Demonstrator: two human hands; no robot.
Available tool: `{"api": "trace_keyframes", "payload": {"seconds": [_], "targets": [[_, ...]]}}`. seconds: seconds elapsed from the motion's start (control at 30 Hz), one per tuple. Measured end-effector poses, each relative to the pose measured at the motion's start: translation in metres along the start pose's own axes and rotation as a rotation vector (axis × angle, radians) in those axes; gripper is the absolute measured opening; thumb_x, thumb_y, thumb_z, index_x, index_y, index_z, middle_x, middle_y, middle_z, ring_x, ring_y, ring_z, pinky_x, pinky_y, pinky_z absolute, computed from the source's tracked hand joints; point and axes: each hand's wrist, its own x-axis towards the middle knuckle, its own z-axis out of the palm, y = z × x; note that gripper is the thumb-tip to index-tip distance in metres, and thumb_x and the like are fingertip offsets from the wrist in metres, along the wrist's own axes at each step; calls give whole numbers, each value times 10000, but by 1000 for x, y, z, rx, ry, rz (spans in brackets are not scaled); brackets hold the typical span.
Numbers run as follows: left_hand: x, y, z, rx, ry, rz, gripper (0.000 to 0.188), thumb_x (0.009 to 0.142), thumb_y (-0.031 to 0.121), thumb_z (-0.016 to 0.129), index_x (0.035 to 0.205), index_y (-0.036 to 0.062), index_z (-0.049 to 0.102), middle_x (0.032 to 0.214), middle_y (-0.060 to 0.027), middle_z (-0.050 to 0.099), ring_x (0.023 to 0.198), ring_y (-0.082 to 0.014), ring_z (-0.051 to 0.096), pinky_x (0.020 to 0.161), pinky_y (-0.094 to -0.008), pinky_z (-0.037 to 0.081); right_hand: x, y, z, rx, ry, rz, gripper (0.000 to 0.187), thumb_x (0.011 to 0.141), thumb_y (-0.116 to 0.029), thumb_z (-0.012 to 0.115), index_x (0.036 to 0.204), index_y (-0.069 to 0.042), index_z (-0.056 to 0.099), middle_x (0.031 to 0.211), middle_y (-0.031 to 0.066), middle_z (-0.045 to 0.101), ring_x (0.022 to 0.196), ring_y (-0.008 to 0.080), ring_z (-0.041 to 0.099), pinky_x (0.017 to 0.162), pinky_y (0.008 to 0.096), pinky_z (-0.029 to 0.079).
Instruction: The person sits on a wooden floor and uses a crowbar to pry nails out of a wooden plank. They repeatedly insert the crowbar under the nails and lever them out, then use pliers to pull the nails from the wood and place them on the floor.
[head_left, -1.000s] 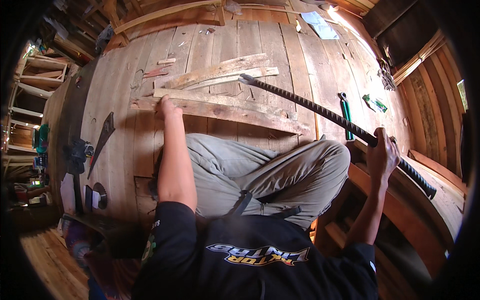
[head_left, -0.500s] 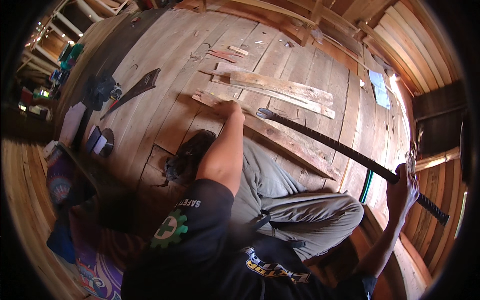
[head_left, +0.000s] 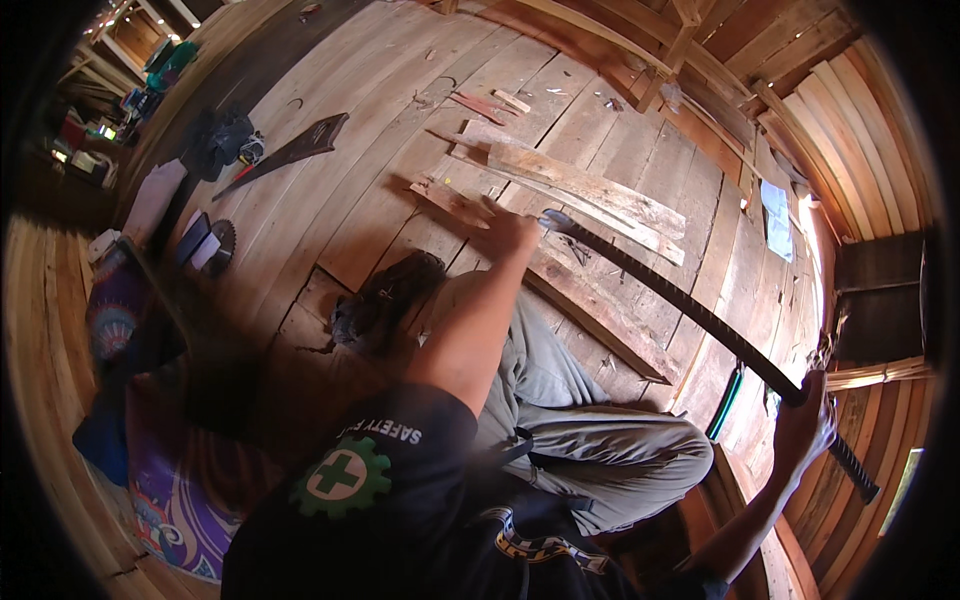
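My right hand (head_left: 808, 425) is closed around a dark ribbed crowbar (head_left: 690, 308), near its far right end. The crowbar slants up to the left, and its flattened claw end is just beside my left hand (head_left: 512, 235). That hand lies across a narrow wooden board (head_left: 600, 312), its fingers on both edges, gripping it against the floor. Part of the board is hidden under the hand and wrist. Beyond it, a few loose planks (head_left: 590, 185) lie side by side, close to the claw.
A handsaw (head_left: 300, 155) and a circular saw blade (head_left: 218, 248) lie to the left. A dark crumpled bag (head_left: 385, 298) sits by my left forearm. Red-handled pliers (head_left: 478, 107) and a small wood piece (head_left: 512, 100) are beyond the planks. A green tube-like object (head_left: 727, 405) lies near my right knee.
My left hand has slid right along the board, away from its left end, and is now close to the crowbar's claw. My right hand still holds the crowbar. The whole view has shifted slightly.
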Motion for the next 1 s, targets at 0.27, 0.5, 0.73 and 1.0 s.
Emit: {"api": "trace_keyframes", "payload": {"seconds": [0.27, 0.5, 0.73, 1.0], "targets": [[-55, -31, 32, 721, -395, 1175, 669, 823, 254, 591, 1448, 157, 372, 1486, -181, 344, 1436, -384, 156, 1103, -671, 18, -8, 40, 17, -19, -20, 19, 216, 796, -174, 694, 924, -131, 526, 769, 95, 628, 741, 324, 608, 635, 474, 436], [-51, -19, 59, 627, -389, 1342, 368, 863, 149, 549, 1230, 148, 553, 1297, -133, 537, 1188, -347, 535, 1013, -612, 313, -6, 38, -10, -43, 14, 43, 127, 804, -149, 620, 875, -111, 521, 743, 113, 609, 722, 341, 604, 623, 468, 447], [-91, -10, 59, 385, -478, 1472, 344, 894, 111, 438, 1219, 77, 547, 1315, -150, 513, 1288, -312, 424, 1033, -591, 270, -8, 45, -8, 31, 1, 21, 257, 747, -170, 732, 849, -106, 504, 706, 97, 590, 668, 332, 590, 590, 456, 430], [-136, -20, 112, 288, -390, 1621, 348, 883, 109, 443, 1203, 37, 562, 1281, -154, 535, 1230, -342, 466, 1041, -603, 265, 22, 10, -8, 62, -47, -91, 303, 724, -171, 760, 814, -105, 478, 646, 101, 548, 626, 342, 565, 560, 451, 411]]}}
